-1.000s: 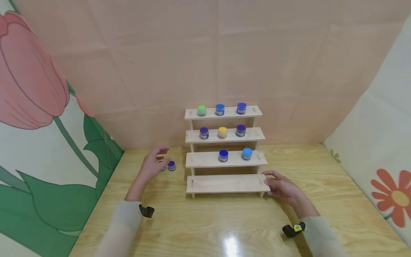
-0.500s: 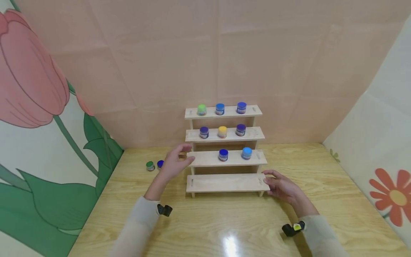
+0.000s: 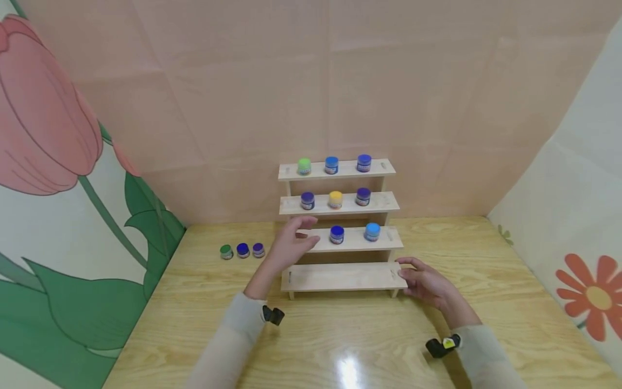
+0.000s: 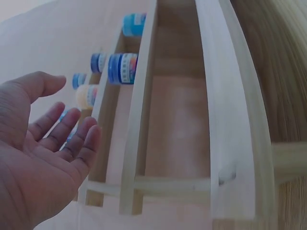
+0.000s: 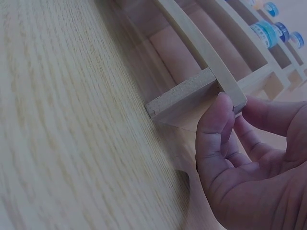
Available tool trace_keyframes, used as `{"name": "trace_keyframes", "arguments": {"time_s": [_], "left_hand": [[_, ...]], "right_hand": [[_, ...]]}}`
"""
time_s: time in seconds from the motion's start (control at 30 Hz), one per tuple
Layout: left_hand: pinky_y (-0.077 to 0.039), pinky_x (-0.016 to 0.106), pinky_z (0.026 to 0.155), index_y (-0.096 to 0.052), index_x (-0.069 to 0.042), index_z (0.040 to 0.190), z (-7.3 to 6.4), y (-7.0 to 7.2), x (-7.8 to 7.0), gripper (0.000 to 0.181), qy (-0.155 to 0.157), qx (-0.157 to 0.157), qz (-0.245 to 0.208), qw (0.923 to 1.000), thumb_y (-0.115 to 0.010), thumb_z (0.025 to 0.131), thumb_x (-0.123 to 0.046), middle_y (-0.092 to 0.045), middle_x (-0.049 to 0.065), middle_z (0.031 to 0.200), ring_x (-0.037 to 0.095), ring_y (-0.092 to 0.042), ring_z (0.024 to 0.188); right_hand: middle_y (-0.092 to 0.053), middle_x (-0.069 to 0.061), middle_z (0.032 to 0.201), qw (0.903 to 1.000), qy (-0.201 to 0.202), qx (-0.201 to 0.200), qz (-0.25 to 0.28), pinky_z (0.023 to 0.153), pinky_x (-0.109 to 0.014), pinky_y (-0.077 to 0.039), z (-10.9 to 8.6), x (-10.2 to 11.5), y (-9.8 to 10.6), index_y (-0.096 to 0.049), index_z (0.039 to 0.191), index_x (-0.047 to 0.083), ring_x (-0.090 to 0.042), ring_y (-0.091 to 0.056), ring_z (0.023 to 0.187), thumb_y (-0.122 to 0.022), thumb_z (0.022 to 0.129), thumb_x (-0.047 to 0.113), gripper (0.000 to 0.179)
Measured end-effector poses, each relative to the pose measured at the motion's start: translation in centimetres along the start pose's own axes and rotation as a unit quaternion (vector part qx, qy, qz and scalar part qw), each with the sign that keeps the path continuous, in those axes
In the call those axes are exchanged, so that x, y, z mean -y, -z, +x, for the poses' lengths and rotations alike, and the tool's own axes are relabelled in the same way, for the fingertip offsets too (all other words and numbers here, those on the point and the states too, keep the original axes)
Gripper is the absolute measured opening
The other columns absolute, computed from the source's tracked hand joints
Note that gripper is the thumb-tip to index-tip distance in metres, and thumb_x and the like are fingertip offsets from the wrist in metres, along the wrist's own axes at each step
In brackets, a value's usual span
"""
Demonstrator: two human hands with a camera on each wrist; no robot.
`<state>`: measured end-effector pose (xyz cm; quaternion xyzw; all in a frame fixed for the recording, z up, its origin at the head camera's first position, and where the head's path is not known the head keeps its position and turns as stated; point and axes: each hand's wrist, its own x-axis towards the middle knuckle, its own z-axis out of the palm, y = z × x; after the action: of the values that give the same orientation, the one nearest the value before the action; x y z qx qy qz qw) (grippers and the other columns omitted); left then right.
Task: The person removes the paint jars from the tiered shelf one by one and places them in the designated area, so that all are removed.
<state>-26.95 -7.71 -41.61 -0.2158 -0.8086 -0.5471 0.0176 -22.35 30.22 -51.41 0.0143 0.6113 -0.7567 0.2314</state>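
My left hand (image 3: 290,246) is over the left end of the third tier of a pale wooden stepped rack (image 3: 343,277). Nothing is in it; the left wrist view shows the palm bare and the fingers (image 4: 72,129) loosely bent. Closest to it on that tier is a dark blue paint jar (image 3: 337,234), with a light blue jar (image 3: 372,232) farther right. At the rack's right side, my right hand (image 3: 427,283) pinches the end of the lowest shelf (image 5: 225,88) between thumb and fingers.
A yellow-lidded jar (image 3: 336,200) stands between two purple ones on the second tier. Up top are a green jar (image 3: 304,166) and two blue ones. Left of the rack, a green jar (image 3: 226,252), a blue jar (image 3: 243,250) and a purple jar (image 3: 258,249) line up on the table.
From beside the jars on the table, my left hand has moved right to the rack's third tier, uncovering those jars. My right hand keeps its hold on the lowest shelf's end.
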Motion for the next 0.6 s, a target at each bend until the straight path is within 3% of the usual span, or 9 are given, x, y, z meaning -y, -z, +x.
{"name": "trace_keyframes", "arguments": {"time_s": [0.27, 0.6], "left_hand": [[-0.053, 0.044, 0.102, -0.061, -0.011, 0.132, 1.1, -1.5, 0.1, 0.040, -0.016, 0.002, 0.009, 0.9998, -0.072, 0.094, -0.012, -0.063, 0.008, 0.133, 0.024, -0.059, 0.124], [-0.055, 0.034, 0.098, -0.060, -0.007, 0.133, 1.9, -3.1, 0.2, 0.042, 0.012, 0.019, 0.012, 0.9997, -0.073, 0.094, -0.014, -0.062, 0.007, 0.132, 0.025, -0.060, 0.121]], "right_hand": [[-0.068, 0.002, 0.099, 1.0000, 0.005, 0.004, 0.000, 0.066, -0.024, -0.057, 0.0, -0.1, 0.0, -0.055, 0.123, 0.025, -0.010, -0.067, 0.079, -0.054, 0.104, 0.008, 0.026], [-0.067, 0.002, 0.101, 1.0000, 0.004, 0.000, -0.001, 0.067, -0.024, -0.057, 0.0, -0.1, 0.0, -0.055, 0.124, 0.025, -0.010, -0.067, 0.080, -0.054, 0.104, 0.009, 0.026]]}}
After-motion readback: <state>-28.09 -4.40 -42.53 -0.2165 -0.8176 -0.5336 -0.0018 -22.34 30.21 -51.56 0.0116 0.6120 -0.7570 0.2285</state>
